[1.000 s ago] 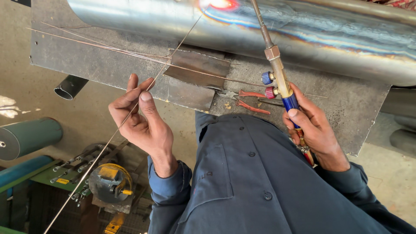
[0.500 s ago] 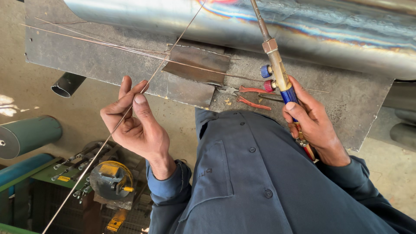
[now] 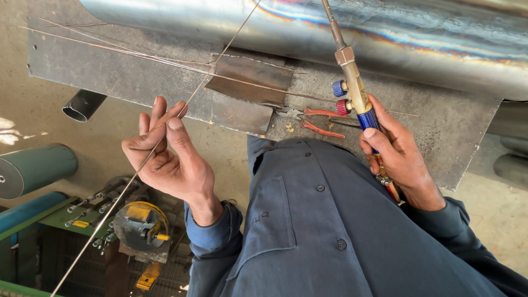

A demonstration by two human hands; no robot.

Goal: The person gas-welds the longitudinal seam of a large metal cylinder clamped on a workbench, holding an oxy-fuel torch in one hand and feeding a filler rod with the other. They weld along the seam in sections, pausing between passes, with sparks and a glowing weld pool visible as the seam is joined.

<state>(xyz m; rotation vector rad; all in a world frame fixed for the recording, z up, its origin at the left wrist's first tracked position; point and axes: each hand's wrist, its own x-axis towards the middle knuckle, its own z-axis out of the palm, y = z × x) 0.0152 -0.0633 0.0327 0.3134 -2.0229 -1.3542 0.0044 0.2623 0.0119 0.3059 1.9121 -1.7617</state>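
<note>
Left hand point(image 3: 168, 157) pinches filler rod point(image 3: 110, 217); right hand point(image 3: 399, 154) grips torch point(image 3: 355, 91)

Saw glossy, heat-tinted steel on the pipe point(image 3: 418, 44), rough matt plate on the bench point(image 3: 110, 71), thin bare metal in the rod point(image 3: 143, 165), brass and blue gloss on the torch point(image 3: 357, 96).

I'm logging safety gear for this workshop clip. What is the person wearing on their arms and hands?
Both hands are bare: no gloves, rings or watch show on the left hand or the right hand. Long dark blue sleeves reach to the wrists, with loose cuffs. They belong to a buttoned work shirt with a chest pocket.
</note>
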